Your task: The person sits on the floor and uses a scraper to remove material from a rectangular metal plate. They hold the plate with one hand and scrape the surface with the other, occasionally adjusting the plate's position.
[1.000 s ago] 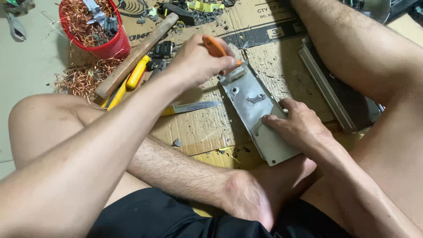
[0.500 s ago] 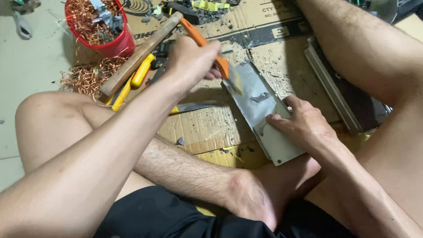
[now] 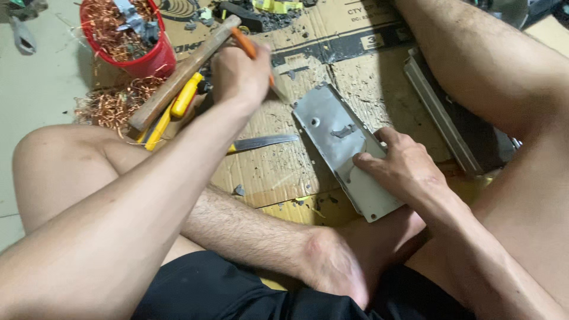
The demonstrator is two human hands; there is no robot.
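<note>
Grey metal plate (image 3: 347, 148): lies flat on cardboard (image 3: 267, 169), centre of the head view, between the legs.
Right hand (image 3: 403, 169): at 4 o'clock on the plate, fingers spread, pressing it down.
Left hand (image 3: 240, 74): at 10 o'clock from the plate, fist closed around an orange-handled screwdriver (image 3: 252, 53).
Wooden hammer (image 3: 184, 74): at 9 o'clock of that fist.
Red bucket (image 3: 148, 59): at 11 o'clock, holds copper wire.
</note>
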